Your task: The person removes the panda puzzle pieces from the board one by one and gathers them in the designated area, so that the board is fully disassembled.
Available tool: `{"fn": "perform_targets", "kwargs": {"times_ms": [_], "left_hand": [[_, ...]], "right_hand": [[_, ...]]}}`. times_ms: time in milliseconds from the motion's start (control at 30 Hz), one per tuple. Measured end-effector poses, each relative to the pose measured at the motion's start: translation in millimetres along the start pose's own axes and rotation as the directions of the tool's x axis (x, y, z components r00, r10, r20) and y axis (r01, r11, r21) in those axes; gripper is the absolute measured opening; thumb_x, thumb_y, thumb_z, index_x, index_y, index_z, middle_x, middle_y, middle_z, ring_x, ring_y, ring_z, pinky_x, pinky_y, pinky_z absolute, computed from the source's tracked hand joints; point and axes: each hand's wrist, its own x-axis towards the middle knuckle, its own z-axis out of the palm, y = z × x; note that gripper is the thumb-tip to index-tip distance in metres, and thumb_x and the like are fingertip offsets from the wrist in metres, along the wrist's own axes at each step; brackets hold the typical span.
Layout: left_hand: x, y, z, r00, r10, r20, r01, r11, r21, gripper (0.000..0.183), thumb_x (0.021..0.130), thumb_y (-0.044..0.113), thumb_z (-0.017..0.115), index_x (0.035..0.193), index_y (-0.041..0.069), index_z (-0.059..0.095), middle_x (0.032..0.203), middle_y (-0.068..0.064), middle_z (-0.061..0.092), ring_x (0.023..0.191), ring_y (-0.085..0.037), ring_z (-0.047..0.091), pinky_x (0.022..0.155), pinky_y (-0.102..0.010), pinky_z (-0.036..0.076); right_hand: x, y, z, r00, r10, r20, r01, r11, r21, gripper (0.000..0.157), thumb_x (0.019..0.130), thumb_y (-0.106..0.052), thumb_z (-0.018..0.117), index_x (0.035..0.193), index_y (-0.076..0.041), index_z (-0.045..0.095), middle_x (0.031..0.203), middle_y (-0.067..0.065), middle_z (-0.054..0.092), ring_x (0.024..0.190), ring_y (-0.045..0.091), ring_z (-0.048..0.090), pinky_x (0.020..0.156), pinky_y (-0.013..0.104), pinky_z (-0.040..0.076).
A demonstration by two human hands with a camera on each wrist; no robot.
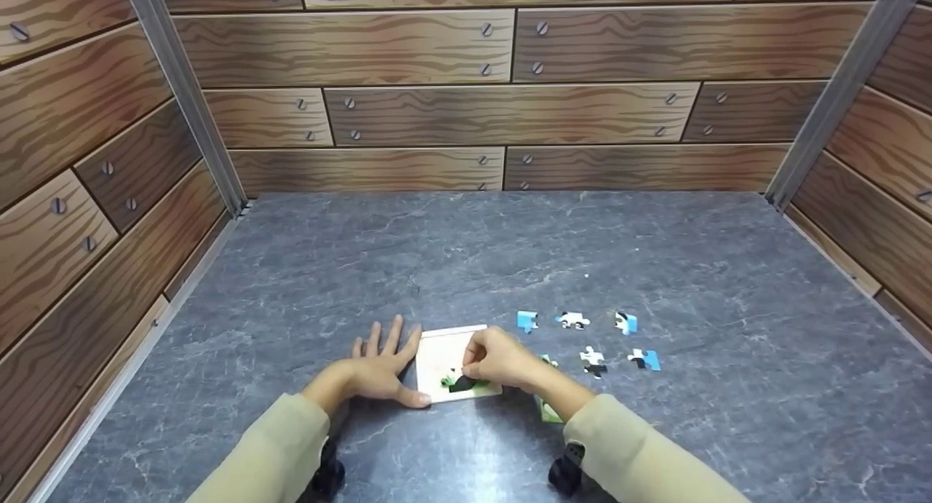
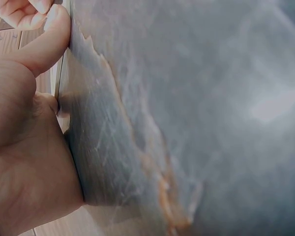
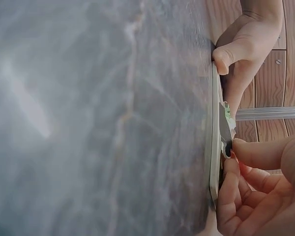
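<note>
A small white puzzle tray (image 1: 440, 349) lies on the table in the head view, with green, black and white panda picture pieces (image 1: 457, 379) at its near side. My left hand (image 1: 378, 373) is spread flat at the tray's left, its thumb resting at the near left corner. Over the tray's near right part, my right hand (image 1: 501, 357) pinches a jigsaw piece (image 3: 226, 125) between thumb and fingers. That piece stands tilted at the tray in the right wrist view. In the left wrist view, the left thumb (image 2: 51, 46) lies along the tray's edge.
Several loose jigsaw pieces lie right of the tray, among them a blue one (image 1: 526, 321), a white one (image 1: 573, 319) and a black-and-white one (image 1: 593, 362). A green piece (image 1: 550, 413) is partly hidden under the right forearm. Wood-patterned walls (image 1: 422, 117) enclose the grey table (image 1: 364, 263).
</note>
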Motion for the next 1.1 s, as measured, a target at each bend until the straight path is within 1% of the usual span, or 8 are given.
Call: {"fn": "perform_targets", "kwargs": {"times_ms": [100, 200, 300, 500, 667, 833, 933, 1100], "left_hand": [[1.4, 0.6, 1.0, 1.000, -0.003, -0.003, 0.003, 1.000, 0.004, 0.112, 0.071, 0.067, 0.062, 0.151, 0.021, -0.001, 0.152, -0.014, -0.019, 0.134, -0.039, -0.021, 0.104, -0.059, -0.007], [2.0, 1.1, 0.8, 1.000, -0.012, 0.002, 0.012, 1.000, -0.006, 0.113, 0.070, 0.067, 0.063, 0.151, 0.021, -0.002, 0.152, -0.014, -0.021, 0.134, -0.038, -0.023, 0.104, -0.059, -0.009], [2.2, 1.6, 0.4, 1.000, -0.017, 0.006, 0.017, 1.000, -0.014, 0.114, 0.069, 0.067, 0.063, 0.151, 0.021, -0.002, 0.151, -0.014, -0.022, 0.134, -0.038, -0.024, 0.104, -0.059, -0.010], [2.9, 1.9, 0.9, 1.000, -0.024, 0.010, 0.024, 1.000, -0.015, 0.114, 0.069, 0.067, 0.063, 0.151, 0.021, -0.002, 0.151, -0.014, -0.021, 0.134, -0.038, -0.024, 0.104, -0.059, -0.009], [3.0, 1.8, 1.1, 1.000, -0.026, 0.005, 0.026, 1.000, -0.007, 0.114, 0.069, 0.068, 0.063, 0.151, 0.021, -0.001, 0.152, -0.014, -0.020, 0.134, -0.038, -0.022, 0.104, -0.059, -0.009], [1.0, 2.7, 0.7, 1.000, -0.014, -0.009, 0.014, 1.000, 0.006, 0.113, 0.070, 0.068, 0.063, 0.151, 0.021, -0.001, 0.152, -0.015, -0.020, 0.134, -0.039, -0.021, 0.104, -0.059, -0.008], [1.0, 3.2, 0.6, 1.000, -0.012, -0.009, 0.012, 1.000, 0.008, 0.113, 0.070, 0.068, 0.062, 0.151, 0.020, -0.001, 0.152, -0.015, -0.019, 0.134, -0.040, -0.021, 0.104, -0.059, -0.007], [1.5, 3.0, 0.4, 1.000, -0.023, 0.001, 0.023, 1.000, 0.000, 0.113, 0.070, 0.068, 0.062, 0.151, 0.021, -0.001, 0.152, -0.014, -0.020, 0.134, -0.039, -0.022, 0.104, -0.059, -0.008]], "right_hand": [[-1, 1, -0.4, 1.000, -0.002, 0.006, 0.002, 1.000, 0.009, 0.008, 0.072, 0.007, 0.066, 0.072, 0.000, 0.061, 0.064, -0.001, 0.055, 0.058, 0.009, 0.049, 0.054, 0.021, 0.041], [-1, 0, -1.3, 1.000, -0.012, 0.014, 0.012, 1.000, -0.003, 0.010, 0.072, 0.006, 0.066, 0.071, -0.002, 0.061, 0.063, -0.002, 0.056, 0.057, 0.008, 0.048, 0.053, 0.021, 0.039], [-3, 0, -2.1, 1.000, -0.023, 0.020, 0.023, 1.000, -0.006, 0.009, 0.073, 0.006, 0.066, 0.071, -0.003, 0.062, 0.063, -0.003, 0.056, 0.057, 0.007, 0.047, 0.053, 0.021, 0.038], [-7, 0, -4.2, 0.999, -0.010, 0.041, 0.009, 0.999, 0.045, 0.005, 0.073, 0.007, 0.065, 0.072, 0.003, 0.062, 0.062, -0.003, 0.054, 0.057, 0.008, 0.047, 0.053, 0.021, 0.038], [-9, 1, -5.4, 0.998, -0.024, 0.053, 0.020, 0.997, 0.072, 0.004, 0.073, 0.007, 0.064, 0.072, 0.003, 0.061, 0.063, -0.003, 0.053, 0.057, 0.008, 0.046, 0.053, 0.021, 0.038], [-11, 2, -8.2, 0.997, -0.032, 0.069, 0.022, 0.989, 0.144, 0.006, 0.072, 0.009, 0.060, 0.074, 0.003, 0.061, 0.064, -0.001, 0.053, 0.057, 0.009, 0.046, 0.050, 0.021, 0.038], [-14, 3, -11.3, 0.997, -0.020, 0.069, 0.008, 0.986, 0.166, 0.005, 0.074, 0.007, 0.062, 0.075, 0.002, 0.062, 0.065, 0.000, 0.054, 0.056, 0.009, 0.048, 0.049, 0.021, 0.041], [-21, 4, -19.0, 0.998, -0.012, 0.063, 0.001, 0.985, 0.172, 0.001, 0.079, 0.003, 0.063, 0.080, 0.003, 0.063, 0.069, 0.001, 0.058, 0.057, 0.012, 0.052, 0.052, 0.024, 0.044]]}}
